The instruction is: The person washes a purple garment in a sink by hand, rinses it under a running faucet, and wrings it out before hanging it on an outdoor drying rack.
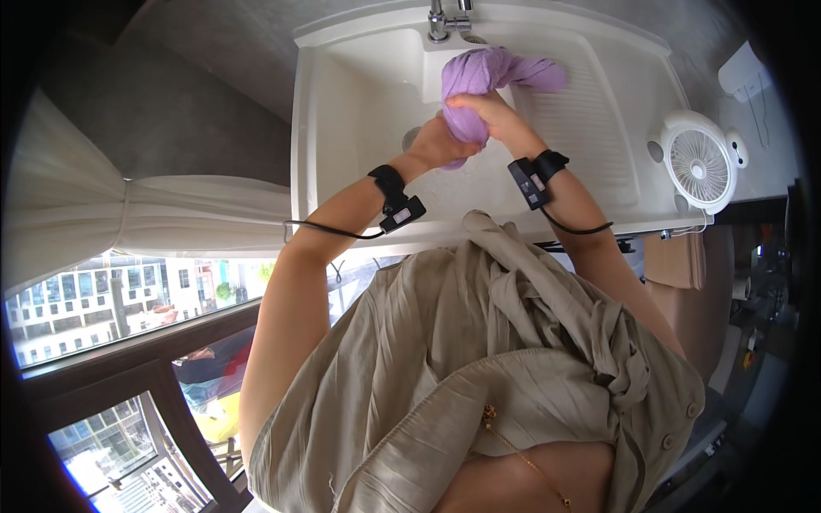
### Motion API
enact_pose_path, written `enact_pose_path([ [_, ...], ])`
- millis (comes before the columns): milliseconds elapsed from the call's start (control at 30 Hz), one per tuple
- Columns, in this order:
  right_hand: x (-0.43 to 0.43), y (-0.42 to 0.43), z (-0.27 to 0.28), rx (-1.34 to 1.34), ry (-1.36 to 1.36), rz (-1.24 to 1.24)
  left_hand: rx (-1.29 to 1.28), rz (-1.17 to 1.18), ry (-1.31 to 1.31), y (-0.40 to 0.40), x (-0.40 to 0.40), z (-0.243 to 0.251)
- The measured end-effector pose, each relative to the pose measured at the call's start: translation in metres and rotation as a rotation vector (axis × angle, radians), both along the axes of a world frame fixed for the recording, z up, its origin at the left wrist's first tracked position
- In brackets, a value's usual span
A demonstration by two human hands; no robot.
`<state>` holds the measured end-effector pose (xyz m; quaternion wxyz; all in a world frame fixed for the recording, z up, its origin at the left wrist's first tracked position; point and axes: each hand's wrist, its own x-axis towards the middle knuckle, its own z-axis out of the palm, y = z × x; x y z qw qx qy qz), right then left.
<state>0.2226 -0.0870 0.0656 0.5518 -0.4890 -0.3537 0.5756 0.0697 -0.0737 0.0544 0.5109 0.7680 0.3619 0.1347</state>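
A purple cloth [478, 74], bunched and twisted, is gripped in both of my hands above the basin of a white laundry sink [353, 77]. My left hand [439, 144] is closed around its lower end, near the drain [412, 138]. Just above and to the right, my right hand [484, 112] wraps the cloth with the thumb across its front. The cloth's far end bends over to the right, onto the ribbed washboard [577, 128] of the sink. Parts of my fingers are hidden behind the cloth. Each wrist bears a black strap with a small box and a cable.
A chrome faucet [440, 24] rises at the sink's back edge. On the sink's right side stands a white fan [699, 163] with a cable. A pale curtain [186, 211] hangs at the left, above a dark-framed window [141, 346]. The sink's front rim runs close to my body.
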Motion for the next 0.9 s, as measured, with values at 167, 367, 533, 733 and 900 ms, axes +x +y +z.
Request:
enact_pose_path([
  [167,-0.014,-0.002,-0.034,-0.079,-0.027,-0.351,0.265,0.027,0.220,-0.003,0.014,-0.025],
  [367,-0.023,-0.011,-0.016,-0.219,-0.008,-0.521,0.376,0.171,0.250,-0.010,0.005,-0.027],
  [533,-0.007,-0.020,0.008,-0.016,0.454,-0.200,-0.277,0.036,-0.182,0.015,-0.018,0.014],
  [733,-0.003,-0.041,0.022,0.114,0.575,-0.166,-0.912,0.035,-0.664,0.013,-0.012,0.027],
  [900,-0.002,-0.061,0.021,0.279,0.690,-0.148,-1.044,0.068,-0.862,0.010,-0.003,0.001],
])
